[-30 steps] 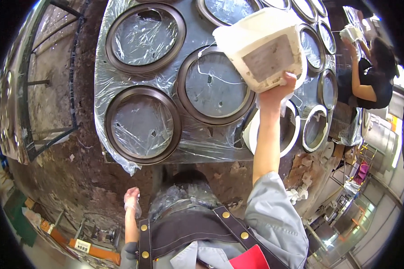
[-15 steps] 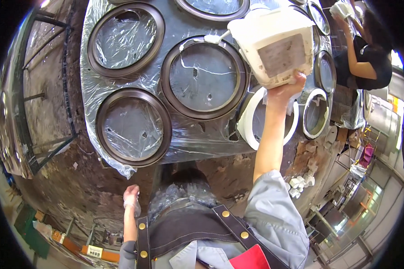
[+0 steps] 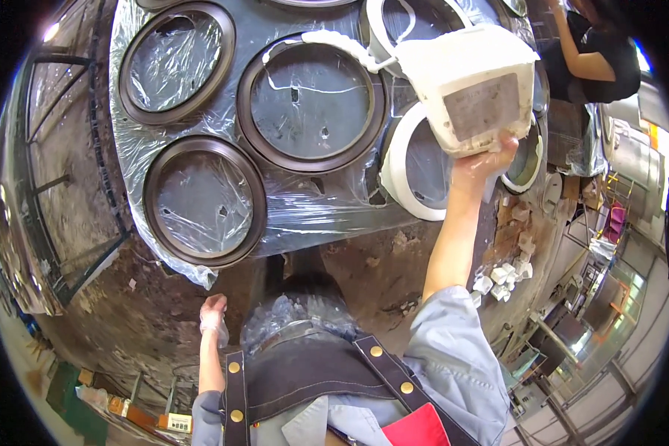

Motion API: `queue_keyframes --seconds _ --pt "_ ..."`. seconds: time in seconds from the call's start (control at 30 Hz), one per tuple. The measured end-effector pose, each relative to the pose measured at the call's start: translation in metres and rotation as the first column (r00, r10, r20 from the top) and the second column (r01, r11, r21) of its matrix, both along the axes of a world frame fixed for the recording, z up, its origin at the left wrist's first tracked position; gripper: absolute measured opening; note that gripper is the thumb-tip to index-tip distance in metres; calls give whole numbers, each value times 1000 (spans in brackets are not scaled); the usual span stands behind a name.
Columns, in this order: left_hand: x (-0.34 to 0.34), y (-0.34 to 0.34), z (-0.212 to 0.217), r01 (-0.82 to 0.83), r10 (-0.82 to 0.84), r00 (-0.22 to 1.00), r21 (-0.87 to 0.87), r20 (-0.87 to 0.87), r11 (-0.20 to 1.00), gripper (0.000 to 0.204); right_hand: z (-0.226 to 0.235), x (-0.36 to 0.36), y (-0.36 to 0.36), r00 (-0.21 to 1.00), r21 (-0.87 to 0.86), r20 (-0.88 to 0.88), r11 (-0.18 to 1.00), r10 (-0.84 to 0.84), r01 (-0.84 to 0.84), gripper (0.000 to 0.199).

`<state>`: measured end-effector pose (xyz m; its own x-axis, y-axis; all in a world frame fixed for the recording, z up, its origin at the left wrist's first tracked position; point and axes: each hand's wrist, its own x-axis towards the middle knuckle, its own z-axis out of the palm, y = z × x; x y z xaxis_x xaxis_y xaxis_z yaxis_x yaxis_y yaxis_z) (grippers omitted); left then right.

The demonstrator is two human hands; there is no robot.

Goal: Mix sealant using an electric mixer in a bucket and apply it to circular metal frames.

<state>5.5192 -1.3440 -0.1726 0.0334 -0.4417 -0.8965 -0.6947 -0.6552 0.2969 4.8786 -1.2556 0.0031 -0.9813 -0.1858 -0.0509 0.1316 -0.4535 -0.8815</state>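
My right hand (image 3: 487, 157) grips the lower end of a white, square-sided plastic tub (image 3: 483, 97) with a stained label patch, and holds it tilted over the table. Thick white liquid (image 3: 342, 41) pours from its left corner onto the upper right rim of the middle dark brown ring (image 3: 249, 111). A thin white trail lies inside that ring. To its right, a similar ring is coated white (image 3: 394, 160), partly hidden by the tub. My left hand (image 3: 213, 311) hangs low beside my body, fingers curled, with clear plastic at its wrist.
The table is wrapped in clear plastic film (image 3: 312, 223) and bears several more rings, such as a brown one (image 3: 152, 201) near left. White lumps (image 3: 502, 279) lie on the floor at right. A dark metal frame (image 3: 70, 178) stands left; another person (image 3: 595, 67) is at far right.
The tub has moved slightly right and down with my right hand. The white liquid now covers more of the middle ring's upper rim. The table has shifted left and up in view.
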Motion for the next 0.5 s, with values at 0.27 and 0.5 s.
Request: queue_keyframes --seconds 0.27,0.5 --pt "5 -9 -4 98 -98 995 -5 -2 995 30 12 49 48 996 28 85 999 -24 21 80" --pt "21 -9 -3 151 -152 988 21 9 988 32 22 104 64 990 107 131 993 -60 46 81"
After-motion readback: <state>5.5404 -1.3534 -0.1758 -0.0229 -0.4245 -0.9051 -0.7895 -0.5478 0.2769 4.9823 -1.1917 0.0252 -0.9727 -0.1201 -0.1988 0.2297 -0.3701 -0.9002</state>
